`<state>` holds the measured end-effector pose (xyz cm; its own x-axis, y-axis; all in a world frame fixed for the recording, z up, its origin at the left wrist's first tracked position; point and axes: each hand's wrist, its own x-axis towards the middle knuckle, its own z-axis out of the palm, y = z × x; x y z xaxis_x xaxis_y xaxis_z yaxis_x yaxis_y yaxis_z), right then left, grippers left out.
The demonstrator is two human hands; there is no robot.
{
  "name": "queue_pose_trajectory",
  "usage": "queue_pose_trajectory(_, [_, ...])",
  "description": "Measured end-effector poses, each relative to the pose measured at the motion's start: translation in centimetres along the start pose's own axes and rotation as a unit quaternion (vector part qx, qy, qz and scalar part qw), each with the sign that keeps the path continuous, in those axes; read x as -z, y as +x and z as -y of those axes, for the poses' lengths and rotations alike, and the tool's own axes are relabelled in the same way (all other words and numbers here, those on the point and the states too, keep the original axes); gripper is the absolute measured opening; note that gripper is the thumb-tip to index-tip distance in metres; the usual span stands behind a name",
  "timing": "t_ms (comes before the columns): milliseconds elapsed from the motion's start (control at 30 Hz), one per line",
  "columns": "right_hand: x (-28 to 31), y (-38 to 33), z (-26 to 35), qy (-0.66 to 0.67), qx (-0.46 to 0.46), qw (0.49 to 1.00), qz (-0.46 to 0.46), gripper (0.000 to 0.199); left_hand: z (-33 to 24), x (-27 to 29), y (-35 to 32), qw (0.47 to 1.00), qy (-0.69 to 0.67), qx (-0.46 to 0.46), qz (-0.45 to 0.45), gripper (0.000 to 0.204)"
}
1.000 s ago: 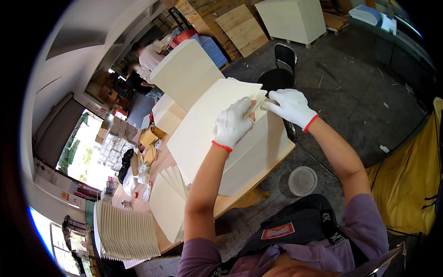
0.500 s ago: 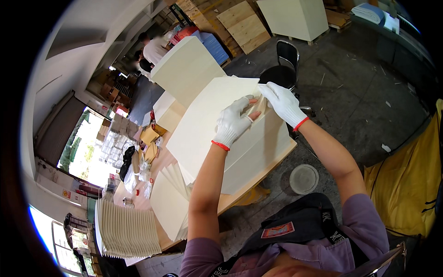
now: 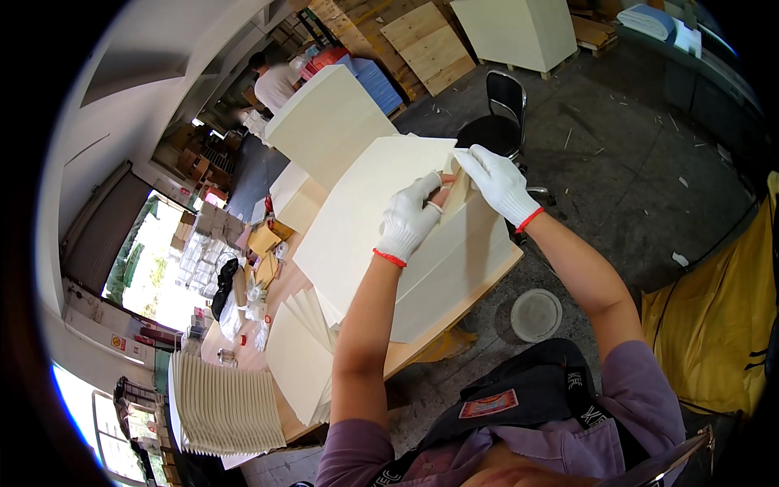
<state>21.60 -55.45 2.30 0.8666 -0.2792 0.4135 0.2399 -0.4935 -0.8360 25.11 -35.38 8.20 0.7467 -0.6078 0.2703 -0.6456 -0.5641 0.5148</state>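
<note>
A tall stack of large cream paper sheets (image 3: 349, 211) rests on the table in front of me. My left hand (image 3: 412, 215), in a white glove with some bare fingertips, is closed on the sheets' edge near the stack's right corner. At that corner my right hand (image 3: 497, 183), also white-gloved, grips the sheets between thumb and fingers. The edges between my hands are lifted and bent, leaving a gap. How many sheets each hand holds cannot be made out. Left of my left forearm lies a fanned batch of cream sheets (image 3: 299, 353).
A rippled pile of cream sheets (image 3: 227, 406) occupies the table's near left end. Bags and packaging (image 3: 251, 296) clutter its left side. Beyond stands another tall cream stack (image 3: 329, 122). A black chair (image 3: 491, 130) and round grey lid (image 3: 535, 316) are to the right. Someone (image 3: 276, 85) stands far back.
My left fingers have shifted slightly, and the lifted sheet edges between my hands stand wider apart. My right hand has barely moved. The person far back has moved a little.
</note>
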Motion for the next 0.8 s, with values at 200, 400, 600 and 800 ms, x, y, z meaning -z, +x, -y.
queue_pose_trajectory(200, [-0.2,-0.2,-0.1,0.018,-0.004,1.0,-0.008,0.054,0.1,-0.1,-0.1,1.0,0.012,-0.005,0.003,0.035])
queue_pose_trajectory(400, [0.1,-0.4,0.5,0.028,-0.012,1.0,-0.008,0.053,-0.4,0.2,0.0,0.999,-0.022,0.042,0.005,0.035])
queue_pose_trajectory(600, [0.2,-0.3,0.3,0.01,-0.009,1.0,-0.005,0.052,-0.3,-0.2,0.0,1.0,0.01,-0.006,-0.003,0.033])
queue_pose_trajectory(800, [0.0,-0.3,0.0,0.004,-0.007,1.0,-0.01,0.051,-0.6,0.2,0.0,0.999,0.042,0.018,0.029,0.038])
